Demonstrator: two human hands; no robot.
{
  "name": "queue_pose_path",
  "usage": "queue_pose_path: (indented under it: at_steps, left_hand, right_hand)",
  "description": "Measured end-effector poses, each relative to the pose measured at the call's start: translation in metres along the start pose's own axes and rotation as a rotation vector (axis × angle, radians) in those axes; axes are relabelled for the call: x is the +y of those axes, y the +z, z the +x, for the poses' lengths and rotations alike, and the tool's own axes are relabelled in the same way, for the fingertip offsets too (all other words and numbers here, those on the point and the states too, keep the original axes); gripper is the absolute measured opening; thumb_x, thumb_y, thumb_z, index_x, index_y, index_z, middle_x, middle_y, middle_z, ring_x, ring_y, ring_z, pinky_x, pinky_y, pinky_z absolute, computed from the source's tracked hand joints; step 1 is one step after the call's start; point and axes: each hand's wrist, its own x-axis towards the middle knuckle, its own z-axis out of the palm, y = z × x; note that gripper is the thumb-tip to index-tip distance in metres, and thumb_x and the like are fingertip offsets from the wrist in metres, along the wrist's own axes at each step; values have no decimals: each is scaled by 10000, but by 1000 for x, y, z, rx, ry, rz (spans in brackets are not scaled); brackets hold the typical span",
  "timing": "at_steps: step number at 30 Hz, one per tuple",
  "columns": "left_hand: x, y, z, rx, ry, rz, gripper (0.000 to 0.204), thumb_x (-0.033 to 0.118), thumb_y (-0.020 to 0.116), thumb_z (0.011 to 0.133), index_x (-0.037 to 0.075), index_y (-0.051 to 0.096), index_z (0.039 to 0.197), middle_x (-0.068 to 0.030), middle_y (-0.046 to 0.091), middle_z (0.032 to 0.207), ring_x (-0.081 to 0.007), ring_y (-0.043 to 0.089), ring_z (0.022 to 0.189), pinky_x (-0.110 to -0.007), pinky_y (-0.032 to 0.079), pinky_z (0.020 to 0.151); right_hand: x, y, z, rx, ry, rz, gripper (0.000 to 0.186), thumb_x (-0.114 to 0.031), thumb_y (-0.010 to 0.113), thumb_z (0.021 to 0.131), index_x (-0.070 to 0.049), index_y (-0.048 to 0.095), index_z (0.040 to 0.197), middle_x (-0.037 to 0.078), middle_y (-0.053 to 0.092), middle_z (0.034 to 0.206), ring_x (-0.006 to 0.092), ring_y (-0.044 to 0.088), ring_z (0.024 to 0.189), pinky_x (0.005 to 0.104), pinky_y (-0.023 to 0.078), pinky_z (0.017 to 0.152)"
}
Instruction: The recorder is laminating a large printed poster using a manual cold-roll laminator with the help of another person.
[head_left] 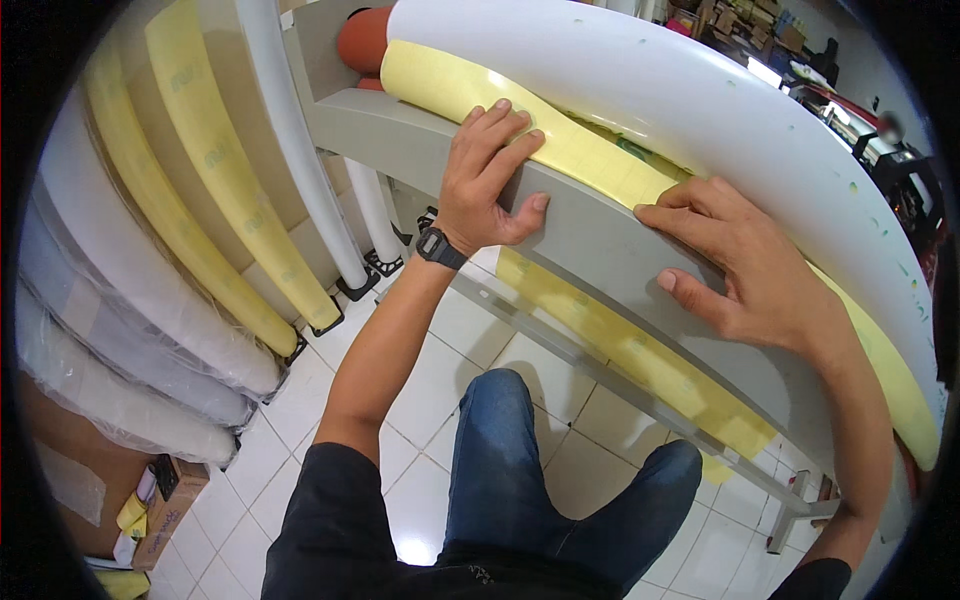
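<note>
Behind the beam [600, 235] I see the white roll [620, 70], and the yellow sheet [595, 165] lies between the two. My left hand [490, 180] is spread, fingertips on the sheet, thumb beside the beam's near face. My right hand [745, 265] rests bent fingers at the sheet's beam-side edge, thumb apart. I'd press evenly with both; lopsided force could crease it.

Workshop with tall standing rolls [228, 175]
</note>
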Motion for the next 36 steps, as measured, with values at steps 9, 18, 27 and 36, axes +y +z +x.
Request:
queue_pose_path:
  at_steps: [9,18,27,36]
  left_hand:
    - [-2,-1,-1,-2,-8,10,460,299,678,672,78,651,1074,-124,605,1154,-345,518,1190,-513,355,1039]
    - [-32,-12,-8,75,-161,-58,499,399,503,825,41,631,1149,-151,607,1212,-404,408,1307,-538,175,1121]
    - [-61,-27,-17,36,-208,-1,495,338,500,807,44,608,1191,-159,576,1258,-405,388,1315,-529,187,1125]
    - [-68,-34,-21,-25,-244,-12,460,311,531,794,63,606,1174,-136,588,1242,-375,415,1299,-527,187,1125]
  right_hand:
    - [-1,10,29,70,-85,28,441,-232,610,805,9,590,1174,170,555,1123,320,537,1047,398,427,925]
    - [-8,21,62,41,-104,-15,487,-223,636,805,-35,566,1248,156,540,1177,316,524,1084,393,413,957]
    - [-8,33,89,124,-201,-40,463,-237,614,805,-19,574,1212,157,557,1102,318,549,1017,408,439,912]
    - [-13,39,112,84,-187,-34,469,-247,627,807,-40,575,1223,160,556,1125,320,547,1029,413,439,910]
